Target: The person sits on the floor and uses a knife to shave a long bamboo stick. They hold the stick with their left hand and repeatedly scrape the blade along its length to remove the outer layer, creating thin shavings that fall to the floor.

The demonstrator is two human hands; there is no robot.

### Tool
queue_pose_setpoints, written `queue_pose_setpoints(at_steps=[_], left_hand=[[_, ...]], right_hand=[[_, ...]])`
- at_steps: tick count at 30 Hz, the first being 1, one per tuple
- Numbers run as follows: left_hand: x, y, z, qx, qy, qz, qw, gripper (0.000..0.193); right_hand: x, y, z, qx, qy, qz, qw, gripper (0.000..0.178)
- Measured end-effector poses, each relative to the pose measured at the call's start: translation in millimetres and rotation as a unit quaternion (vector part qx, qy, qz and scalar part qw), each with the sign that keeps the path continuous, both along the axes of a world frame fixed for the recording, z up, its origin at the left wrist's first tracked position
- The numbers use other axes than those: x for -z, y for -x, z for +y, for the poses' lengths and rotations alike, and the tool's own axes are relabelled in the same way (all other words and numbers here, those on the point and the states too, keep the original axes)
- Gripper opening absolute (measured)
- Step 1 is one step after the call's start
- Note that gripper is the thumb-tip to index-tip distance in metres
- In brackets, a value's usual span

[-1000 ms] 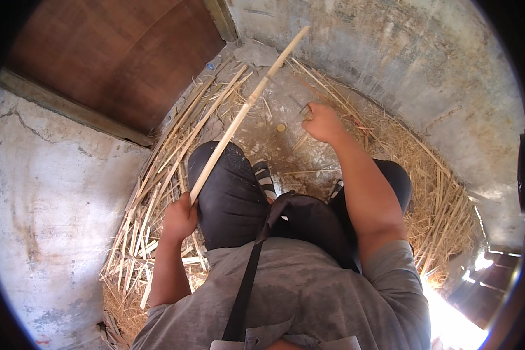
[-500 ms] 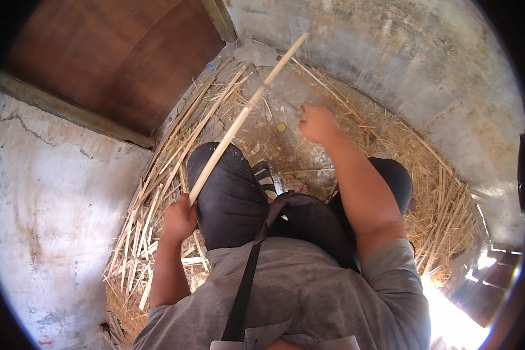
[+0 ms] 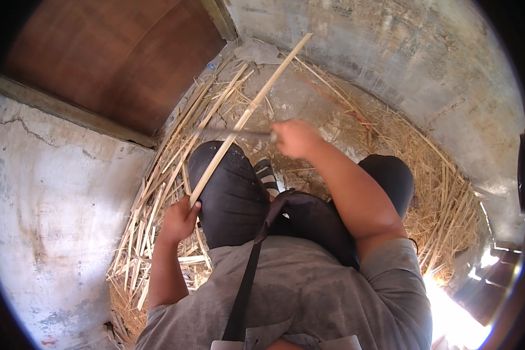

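From my remote seat, I see the strip [image 3: 268, 87] slant from eight o'clock to twelve-thirty across the left thigh [image 3: 230, 204], probably to steady it. My left hand [image 3: 179, 220], at eight, curls closed around its near end; my right hand [image 3: 297, 138], at one, is fisted around a blurred blade [image 3: 255, 135] crossing it, contact unclear.

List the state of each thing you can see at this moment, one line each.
left grip: closed around the near end of the pale strip
right grip: closed on the bladed tool's handle
pale strip: in one piece, slanting over the left knee
bladed tool: blurred, crossing the strip's line; contact unclear
split strips: loose, heaped at left
straw: loose, spread at right
black strap: worn across the chest
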State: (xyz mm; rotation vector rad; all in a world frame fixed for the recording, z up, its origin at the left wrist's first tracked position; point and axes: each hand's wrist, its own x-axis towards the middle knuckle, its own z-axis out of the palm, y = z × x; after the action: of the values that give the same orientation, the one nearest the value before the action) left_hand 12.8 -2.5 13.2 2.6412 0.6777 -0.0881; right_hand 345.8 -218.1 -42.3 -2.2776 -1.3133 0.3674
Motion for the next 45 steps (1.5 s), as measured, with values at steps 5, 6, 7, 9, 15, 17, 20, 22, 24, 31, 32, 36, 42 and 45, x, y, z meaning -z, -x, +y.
queue_pose_setpoints(at_steps=[5, 6, 7, 9, 15, 17, 20, 22, 24, 31, 32, 36, 42, 45], left_hand=[[0.4, -5.3, -0.3, 0.002, -0.004, 0.005, 1.000, 0.047], [1.4, -4.7, 0.6, 0.000, -0.001, 0.001, 1.000, 0.048], [2.5, -3.2, 2.7, -0.002, 0.002, -0.003, 1.000, 0.050], [4.4, -0.7, 1.2, -0.006, -0.007, -0.004, 1.000, 0.051], [7.6, 4.2, -9.4, -0.015, -0.027, -0.003, 1.000, 0.049], [8.6, 5.5, -7.8, -0.016, -0.022, 0.002, 1.000, 0.047], [16.1, 5.3, -0.7, -0.001, -0.026, -0.007, 1.000, 0.047], [20.2, 4.0, -0.9, 0.000, -0.020, -0.014, 1.000, 0.047], [22.1, 3.3, -1.3, -0.002, -0.013, -0.015, 1.000, 0.047], [19.0, 5.8, -3.2, -0.006, 0.007, -0.040, 0.999, 0.048], [19.1, 5.6, -3.4, -0.011, 0.020, -0.049, 0.999, 0.048], [24.4, 2.4, -3.3, -0.007, 0.014, -0.056, 0.998, 0.048], [13.8, 0.7, -6.2, -0.012, -0.013, -0.028, 0.999, 0.044], [18.2, 2.5, -8.3, -0.020, -0.027, -0.031, 0.999, 0.042]], right_hand=[[9.8, -39.8, -24.0, 0.175, 0.021, 0.037, 0.984, 0.033], [6.2, -41.0, -27.2, 0.168, 0.022, 0.028, 0.985, 0.033], [2.2, -41.4, -29.5, 0.161, 0.024, 0.019, 0.986, 0.033], [-13.3, -28.4, -23.6, 0.115, 0.049, 0.022, 0.992, 0.032], [-23.1, -8.3, -7.9, 0.112, 0.047, 0.027, 0.992, 0.034], [-22.4, -14.8, -12.2, 0.092, 0.028, 0.041, 0.995, 0.036], [-20.9, -25.9, -19.5, 0.071, 0.004, 0.145, 0.987, 0.042], [-41.2, -24.0, -25.1, 0.088, 0.014, 0.306, 0.948, 0.046], [-28.3, -25.7, -21.4, 0.077, -0.006, 0.200, 0.977, 0.046], [-10.9, -34.8, -21.4, 0.051, -0.028, 0.156, 0.986, 0.044], [-10.8, -33.5, -20.2, 0.056, -0.025, 0.258, 0.964, 0.043], [-5.0, -24.5, -13.7, 0.041, -0.048, 0.245, 0.968, 0.039], [-21.6, -2.5, -8.5, -0.038, 0.046, 0.012, 0.998, 0.036], [-11.8, -14.9, -7.5, 0.014, 0.041, 0.010, 0.999, 0.036]])
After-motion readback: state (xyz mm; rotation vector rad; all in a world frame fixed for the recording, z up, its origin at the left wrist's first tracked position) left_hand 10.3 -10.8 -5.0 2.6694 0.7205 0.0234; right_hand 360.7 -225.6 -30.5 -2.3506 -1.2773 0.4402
